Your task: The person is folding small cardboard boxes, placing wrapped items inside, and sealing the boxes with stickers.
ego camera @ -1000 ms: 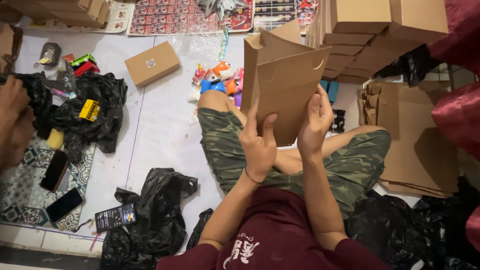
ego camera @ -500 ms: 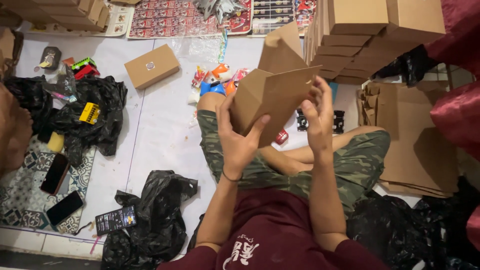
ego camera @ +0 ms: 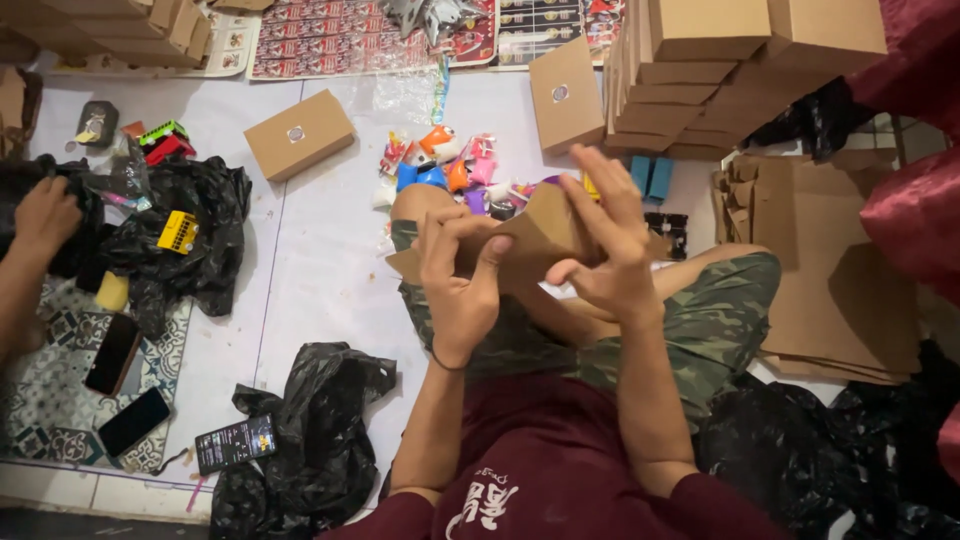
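Cardboard piece (ego camera: 540, 235) at frame centre, between left hand (ego camera: 458, 285) and right hand (ego camera: 608, 255), above crossed legs. Toy pile (ego camera: 445, 165) just above it. Closed box (ego camera: 299, 134) upper left of centre; second box (ego camera: 566, 95) leaning against box stack (ego camera: 740, 70) upper right. Flat cardboard sheets (ego camera: 830, 280) at right. Plastic bag (ego camera: 310, 420) lower left; phones (ego camera: 125, 385) on mat further left. Another person's hand (ego camera: 42, 215) at left edge.

A closed brown box (ego camera: 299, 134) lies on the white floor sheet (ego camera: 320, 260) near colourful toys (ego camera: 445, 160), black plastic bags (ego camera: 310, 420), two phones (ego camera: 112, 352) and stacked cardboard boxes (ego camera: 730, 60).
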